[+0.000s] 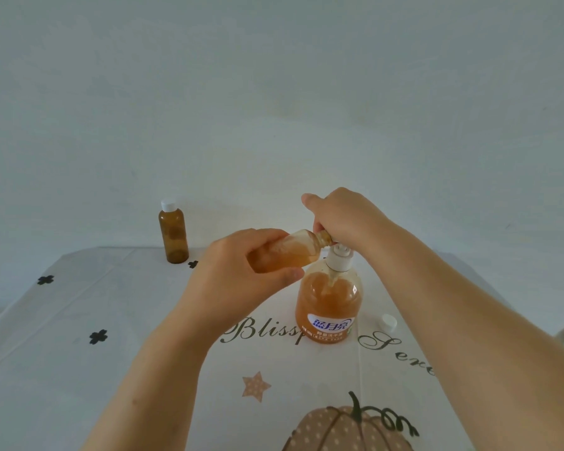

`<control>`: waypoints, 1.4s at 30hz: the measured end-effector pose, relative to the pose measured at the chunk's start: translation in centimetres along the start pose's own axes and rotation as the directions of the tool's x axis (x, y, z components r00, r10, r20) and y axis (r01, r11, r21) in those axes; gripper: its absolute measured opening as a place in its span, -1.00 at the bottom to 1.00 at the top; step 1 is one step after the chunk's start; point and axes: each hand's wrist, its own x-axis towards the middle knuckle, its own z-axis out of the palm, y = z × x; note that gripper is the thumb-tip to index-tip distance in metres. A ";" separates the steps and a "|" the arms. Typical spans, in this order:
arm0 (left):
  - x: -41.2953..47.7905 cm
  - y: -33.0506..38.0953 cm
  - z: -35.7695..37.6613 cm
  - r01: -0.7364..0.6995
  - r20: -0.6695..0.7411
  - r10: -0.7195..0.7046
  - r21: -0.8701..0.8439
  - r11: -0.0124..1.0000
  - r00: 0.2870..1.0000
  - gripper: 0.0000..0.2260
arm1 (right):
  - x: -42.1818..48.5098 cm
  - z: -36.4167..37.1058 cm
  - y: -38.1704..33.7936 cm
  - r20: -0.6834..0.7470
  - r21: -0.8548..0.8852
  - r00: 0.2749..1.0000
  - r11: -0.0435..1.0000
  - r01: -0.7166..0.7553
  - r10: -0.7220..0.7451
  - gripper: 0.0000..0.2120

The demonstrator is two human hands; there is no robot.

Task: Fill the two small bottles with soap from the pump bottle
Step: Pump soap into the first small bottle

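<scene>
Pump bottle [328,304]: clear, smooth plastic is recorded, glossy, with a bright highlight on the shoulder. A glossy printed label is carried on its front. Pump head [337,255]: white, smooth plastic. Tilted small bottle [293,252]: translucent amber wall, smeared inside; plastic or glass cannot be told at this range. Standing small bottle [173,236]: the same amber material, faint sheen, topped by a white plastic cap [168,205]. Loose cap [388,322]: white plastic. Tablecloth [79,369]: matt, printed, creased along fold lines.
</scene>
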 end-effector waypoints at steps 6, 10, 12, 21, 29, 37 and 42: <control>0.3 -0.2 0.0 0.016 0.005 -0.016 0.018 1.000 1.000 -0.73 | 0.6 0.7 0.4 -0.012 0.003 1.000 1.000 0.008 -0.008 -0.45; 0.4 -0.5 0.1 0.032 0.015 -0.033 0.046 0.998 0.999 -0.72 | 0.8 1.5 0.7 -0.001 0.003 1.000 1.000 0.008 -0.008 -0.44; 0.4 -0.6 0.2 0.040 0.014 -0.041 0.053 0.998 0.999 -0.71 | 0.9 1.5 0.8 0.003 0.013 1.000 1.000 0.006 -0.006 -0.45; 0.3 -0.2 0.3 0.038 0.027 -0.039 0.031 0.999 0.999 -0.71 | 0.4 1.0 0.7 -0.020 0.052 1.000 0.999 -0.003 0.004 -0.49; 0.0 0.1 0.1 0.016 -0.001 -0.016 0.011 1.000 1.000 -0.70 | -0.5 -0.5 -0.2 0.003 0.061 1.000 0.998 0.003 -0.003 -0.51; 0.1 -0.1 0.1 0.015 -0.003 -0.015 0.017 1.000 1.000 -0.70 | -0.6 -0.3 -0.4 0.022 0.047 1.000 0.999 0.007 -0.008 -0.50; 0.4 -0.5 0.3 0.021 0.008 -0.021 0.041 0.999 1.000 -0.68 | -0.1 0.3 0.0 0.018 0.024 1.000 1.000 -0.005 0.005 -0.54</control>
